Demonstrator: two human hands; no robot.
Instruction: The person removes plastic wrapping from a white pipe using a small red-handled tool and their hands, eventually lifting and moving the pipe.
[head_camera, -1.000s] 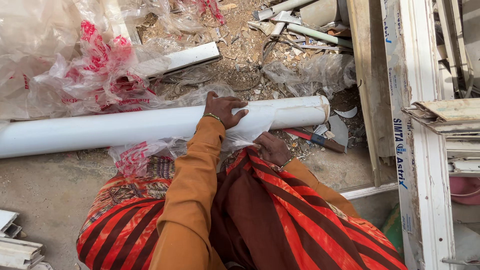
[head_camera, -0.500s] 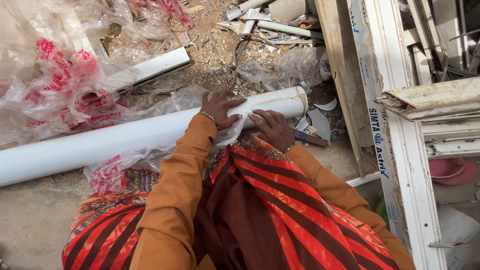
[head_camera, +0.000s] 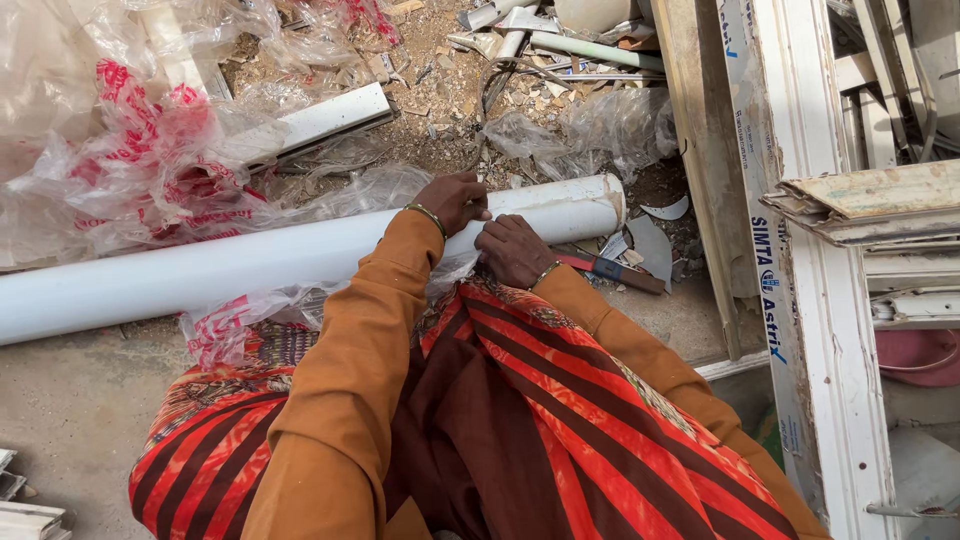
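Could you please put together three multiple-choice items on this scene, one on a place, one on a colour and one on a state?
1. Where is the left hand?
A. On the white pipe
B. On the window frame
C. In the lap

2. What colour are the sleeves?
A. Blue
B. Orange-brown
C. White

3. How does the white pipe lie?
A. Upright
B. Flat on the ground
C. Leaning on a wall

Answers: 1 A, the fingers rest on top of the pipe, near the right hand. 2 B, both arms show it. 3 B, it stretches across the dirt ground.
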